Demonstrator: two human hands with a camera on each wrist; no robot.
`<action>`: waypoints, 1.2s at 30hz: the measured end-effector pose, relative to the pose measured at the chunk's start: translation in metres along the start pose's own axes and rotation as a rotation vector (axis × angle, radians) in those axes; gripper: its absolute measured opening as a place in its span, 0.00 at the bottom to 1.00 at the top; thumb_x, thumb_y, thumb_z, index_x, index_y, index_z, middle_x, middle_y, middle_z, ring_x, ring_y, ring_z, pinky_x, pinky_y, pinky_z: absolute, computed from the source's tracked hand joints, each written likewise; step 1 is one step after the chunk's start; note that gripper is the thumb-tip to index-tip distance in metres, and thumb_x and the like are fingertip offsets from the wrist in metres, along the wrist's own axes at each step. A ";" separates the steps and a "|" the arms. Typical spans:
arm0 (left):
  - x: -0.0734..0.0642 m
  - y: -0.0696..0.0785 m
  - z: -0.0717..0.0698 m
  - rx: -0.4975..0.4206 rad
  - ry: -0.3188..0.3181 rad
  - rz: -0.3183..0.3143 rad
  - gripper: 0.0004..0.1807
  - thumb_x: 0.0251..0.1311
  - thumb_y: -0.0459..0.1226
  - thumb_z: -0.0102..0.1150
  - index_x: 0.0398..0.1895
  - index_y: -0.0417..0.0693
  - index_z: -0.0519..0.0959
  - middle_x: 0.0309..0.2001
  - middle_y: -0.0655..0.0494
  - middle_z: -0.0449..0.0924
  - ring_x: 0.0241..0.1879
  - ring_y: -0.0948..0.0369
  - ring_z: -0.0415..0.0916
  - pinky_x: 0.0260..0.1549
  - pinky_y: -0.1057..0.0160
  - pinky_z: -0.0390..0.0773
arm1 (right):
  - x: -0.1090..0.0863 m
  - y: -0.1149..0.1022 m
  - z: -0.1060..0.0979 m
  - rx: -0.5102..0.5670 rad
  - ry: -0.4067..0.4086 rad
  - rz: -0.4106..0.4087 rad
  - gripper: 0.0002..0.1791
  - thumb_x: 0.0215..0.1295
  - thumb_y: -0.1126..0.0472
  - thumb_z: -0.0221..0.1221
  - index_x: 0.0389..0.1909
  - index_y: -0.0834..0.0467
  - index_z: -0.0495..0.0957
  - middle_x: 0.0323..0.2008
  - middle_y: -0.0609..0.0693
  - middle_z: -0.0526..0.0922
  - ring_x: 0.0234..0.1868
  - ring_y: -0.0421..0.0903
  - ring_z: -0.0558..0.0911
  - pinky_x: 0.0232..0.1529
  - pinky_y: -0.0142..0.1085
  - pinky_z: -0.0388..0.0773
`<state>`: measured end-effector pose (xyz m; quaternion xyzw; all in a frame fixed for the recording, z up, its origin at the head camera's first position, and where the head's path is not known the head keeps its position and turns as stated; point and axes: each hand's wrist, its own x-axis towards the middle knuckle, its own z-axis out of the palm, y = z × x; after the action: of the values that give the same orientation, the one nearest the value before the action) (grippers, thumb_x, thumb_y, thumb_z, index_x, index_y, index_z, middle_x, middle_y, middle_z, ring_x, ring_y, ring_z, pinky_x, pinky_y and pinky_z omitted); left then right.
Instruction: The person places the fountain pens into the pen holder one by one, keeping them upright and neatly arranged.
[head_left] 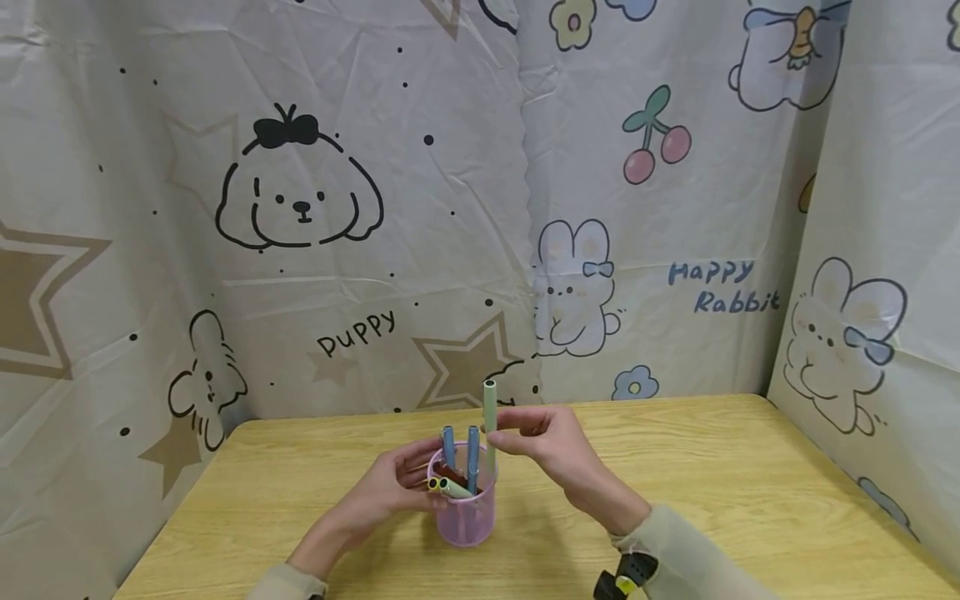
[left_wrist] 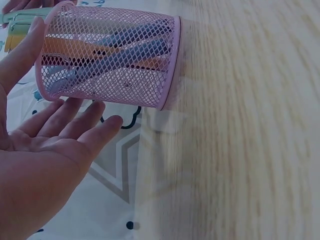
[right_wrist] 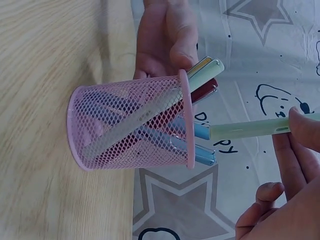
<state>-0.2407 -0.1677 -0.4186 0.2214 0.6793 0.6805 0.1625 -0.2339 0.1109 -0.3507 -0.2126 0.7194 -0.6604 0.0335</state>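
Observation:
A pink mesh pen holder (head_left: 466, 525) stands upright on the table with several pens in it. My left hand (head_left: 386, 493) holds it from the left, thumb at the rim and fingers reaching round the far side, as the left wrist view shows. Between thumb and fingers my right hand (head_left: 558, 450) pinches a light green pen (right_wrist: 250, 129), upright at the right side of the holder, its lower end close to the rim. Inside are blue pens (head_left: 473, 458), a dark red pen (right_wrist: 205, 90), another light green pen (right_wrist: 207, 71) and a yellow-ended pen (head_left: 433, 483).
The wood-grain table (head_left: 675, 483) spreads out around the holder. Behind and beside it hangs a pale cloth (head_left: 450, 250) printed with cartoon animals and stars. A dark band with a yellow piece (head_left: 626, 577) circles the right sleeve's cuff.

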 end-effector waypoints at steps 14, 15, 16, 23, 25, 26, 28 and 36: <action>0.000 -0.002 -0.001 0.003 -0.007 0.003 0.49 0.62 0.30 0.74 0.81 0.29 0.55 0.76 0.33 0.64 0.72 0.43 0.68 0.65 0.57 0.76 | 0.009 0.010 0.005 0.030 -0.003 0.026 0.16 0.68 0.61 0.71 0.53 0.64 0.88 0.48 0.56 0.90 0.54 0.50 0.86 0.59 0.44 0.80; 0.000 -0.001 -0.001 0.003 -0.006 0.001 0.49 0.62 0.31 0.74 0.81 0.30 0.55 0.76 0.33 0.64 0.72 0.43 0.68 0.65 0.57 0.76 | 0.010 0.011 0.005 0.029 -0.007 0.023 0.16 0.68 0.61 0.71 0.53 0.64 0.88 0.48 0.56 0.90 0.54 0.50 0.86 0.59 0.44 0.80; 0.000 -0.001 -0.001 0.003 -0.006 0.002 0.49 0.63 0.31 0.74 0.81 0.29 0.55 0.76 0.33 0.64 0.72 0.43 0.68 0.65 0.57 0.76 | 0.011 0.011 0.006 0.032 -0.013 0.021 0.15 0.68 0.61 0.71 0.52 0.63 0.88 0.48 0.56 0.90 0.54 0.50 0.86 0.59 0.44 0.80; 0.000 -0.003 -0.001 -0.005 -0.016 0.004 0.49 0.63 0.30 0.74 0.81 0.30 0.55 0.76 0.33 0.64 0.72 0.43 0.68 0.65 0.57 0.76 | 0.012 0.017 0.009 0.047 -0.040 0.024 0.16 0.68 0.62 0.70 0.54 0.65 0.87 0.50 0.59 0.89 0.55 0.50 0.85 0.61 0.45 0.78; 0.000 -0.003 -0.001 -0.010 -0.018 0.006 0.48 0.63 0.30 0.74 0.81 0.30 0.55 0.76 0.34 0.64 0.72 0.43 0.68 0.65 0.57 0.76 | 0.012 0.018 0.009 0.040 -0.044 0.023 0.18 0.69 0.62 0.70 0.55 0.67 0.86 0.51 0.59 0.89 0.55 0.50 0.85 0.61 0.45 0.78; 0.000 -0.003 -0.001 -0.013 -0.019 0.006 0.48 0.63 0.30 0.74 0.81 0.31 0.55 0.76 0.34 0.64 0.72 0.43 0.68 0.65 0.56 0.76 | 0.011 0.018 0.010 0.035 -0.045 0.023 0.19 0.69 0.62 0.70 0.55 0.68 0.85 0.51 0.59 0.89 0.55 0.50 0.85 0.61 0.44 0.77; 0.000 -0.003 -0.001 -0.013 -0.018 0.006 0.48 0.63 0.30 0.74 0.81 0.31 0.55 0.76 0.34 0.64 0.72 0.43 0.69 0.65 0.56 0.76 | 0.011 0.019 0.011 0.029 -0.046 0.024 0.19 0.69 0.62 0.70 0.55 0.69 0.85 0.51 0.59 0.89 0.55 0.50 0.85 0.61 0.44 0.77; -0.001 0.000 -0.001 -0.006 -0.009 0.003 0.48 0.63 0.29 0.73 0.81 0.31 0.56 0.76 0.34 0.64 0.72 0.43 0.69 0.65 0.56 0.75 | 0.011 0.023 0.013 0.039 -0.053 0.045 0.16 0.69 0.61 0.70 0.54 0.64 0.87 0.50 0.56 0.90 0.55 0.49 0.85 0.61 0.44 0.78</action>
<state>-0.2398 -0.1690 -0.4188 0.2248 0.6762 0.6818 0.1654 -0.2453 0.0955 -0.3721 -0.2130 0.7100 -0.6674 0.0717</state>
